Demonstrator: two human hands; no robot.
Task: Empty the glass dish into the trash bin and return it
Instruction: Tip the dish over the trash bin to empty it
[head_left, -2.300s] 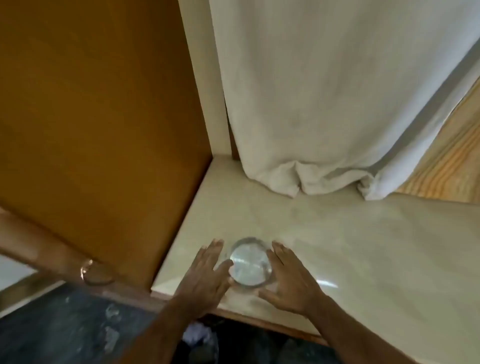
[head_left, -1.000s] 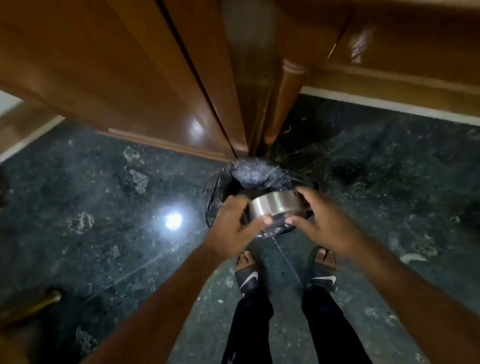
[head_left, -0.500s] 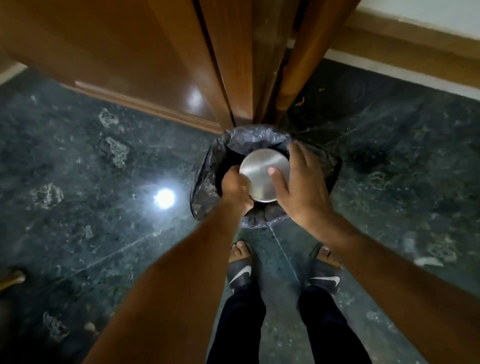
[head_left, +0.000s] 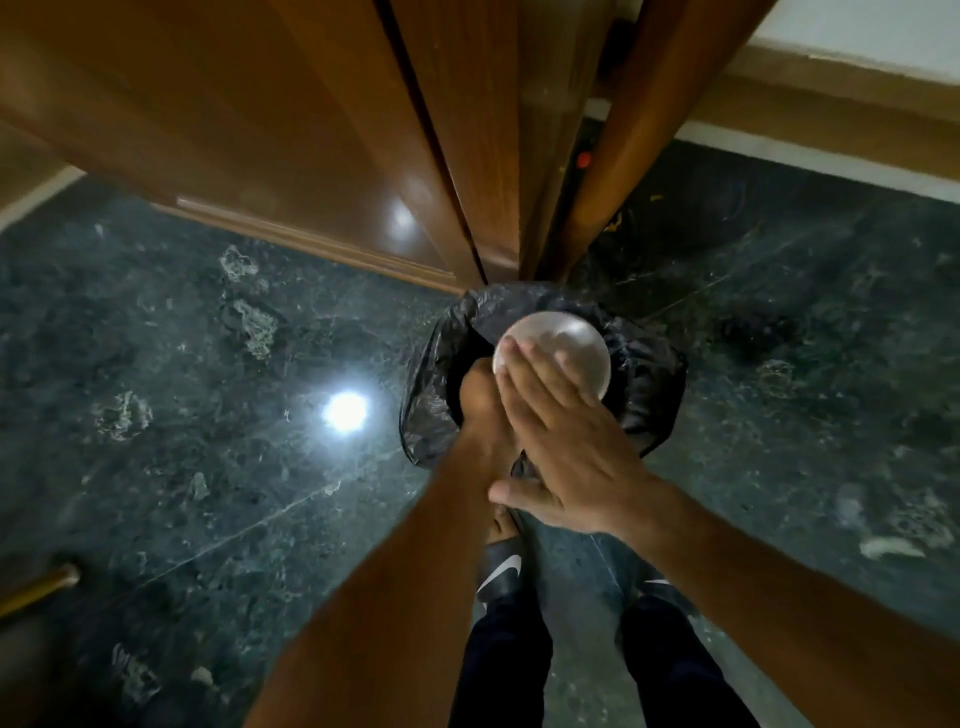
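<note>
The round glass dish (head_left: 563, 338) is turned upside down over the trash bin (head_left: 649, 395), which is lined with a black plastic bag. My left hand (head_left: 480, 397) grips the dish at its near-left rim, mostly hidden under my other hand. My right hand (head_left: 556, 441) lies flat with its fingers stretched across the upturned bottom of the dish, thumb spread out. What is inside the bin is hidden by the dish and my hands.
The bin stands on a dark green marble floor (head_left: 208, 467) against a wooden cabinet (head_left: 311, 130) and a wooden post (head_left: 639, 119). My feet in black slides (head_left: 501, 569) are just before the bin. A brass-coloured handle (head_left: 39, 587) juts in at the lower left.
Earlier the dish sat on a pale counter between both hands. It was carried down over the bin and flipped; my right hand has moved from its rim to lie flat on its bottom.
</note>
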